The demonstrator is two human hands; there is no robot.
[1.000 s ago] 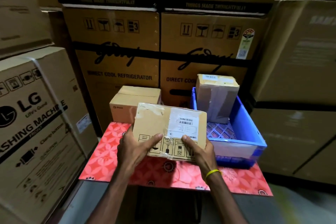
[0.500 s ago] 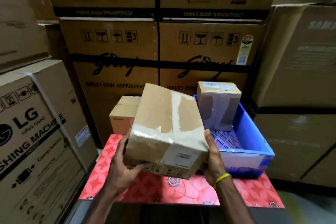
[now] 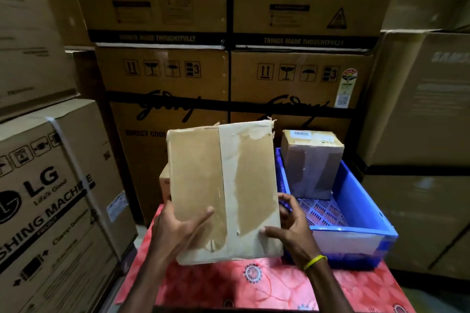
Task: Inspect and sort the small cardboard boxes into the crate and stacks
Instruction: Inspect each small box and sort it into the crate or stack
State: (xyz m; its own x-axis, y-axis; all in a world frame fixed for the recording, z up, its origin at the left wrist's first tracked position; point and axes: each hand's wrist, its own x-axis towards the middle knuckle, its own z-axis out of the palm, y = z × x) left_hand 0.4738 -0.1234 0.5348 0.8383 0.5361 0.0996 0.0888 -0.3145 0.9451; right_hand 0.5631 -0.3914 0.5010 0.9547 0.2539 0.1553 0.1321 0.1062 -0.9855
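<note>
Taped cardboard box (image 3: 223,190) held upright in the air, broad face toward the camera, above the near edge of the table (image 3: 254,287) and just left of the blue crate (image 3: 356,193). The tape down the middle seam is wrinkled and torn at the top corner, and the board looks scuffed. Judged light, since both hands carry it by the lower end alone, and stiff enough to keep its shape, though the loose tape gives a poor purchase; the bare side edges and bottom corners look the best places to take hold. Left hand (image 3: 173,229) clamps the lower left edge, thumb laid across the front face, the other fingers (image 3: 203,213) hidden behind. Right hand (image 3: 292,226) pinches the lower right corner, thumb on the front, fingers wrapped round the side edge. The box thus sits between the two hands, most of it above them. A second taped box (image 3: 311,162) stands at the back of the crate. A small carton (image 3: 164,180) shows partly behind the held box. Large appliance cartons (image 3: 162,79) wall the space.
</note>
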